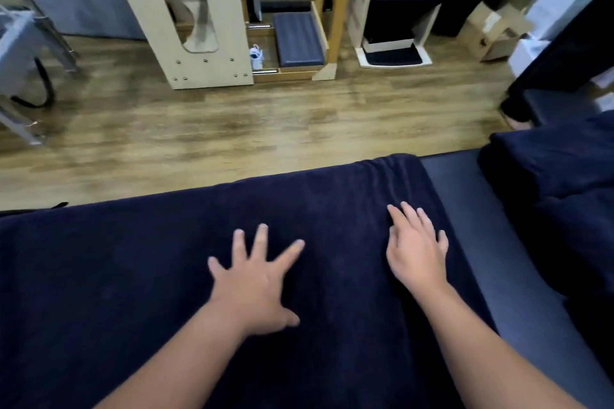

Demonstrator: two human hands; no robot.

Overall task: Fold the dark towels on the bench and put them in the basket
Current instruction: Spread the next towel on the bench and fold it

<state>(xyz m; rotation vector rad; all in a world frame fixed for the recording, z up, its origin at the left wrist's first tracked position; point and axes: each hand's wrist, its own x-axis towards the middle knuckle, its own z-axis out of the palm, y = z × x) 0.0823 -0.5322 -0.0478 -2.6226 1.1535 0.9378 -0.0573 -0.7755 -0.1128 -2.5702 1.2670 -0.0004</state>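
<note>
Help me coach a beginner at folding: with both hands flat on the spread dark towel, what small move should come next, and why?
Probably sweep the right hand outward toward the towel's right edge. Small wrinkles still bunch just beyond its fingers, while the left hand already pins the smoother middle; flattening first should make a cleaner fold.

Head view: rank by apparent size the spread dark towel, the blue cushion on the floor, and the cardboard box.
1. spread dark towel, nearest the camera
2. and 3. blue cushion and cardboard box look alike; no ranking.
</note>
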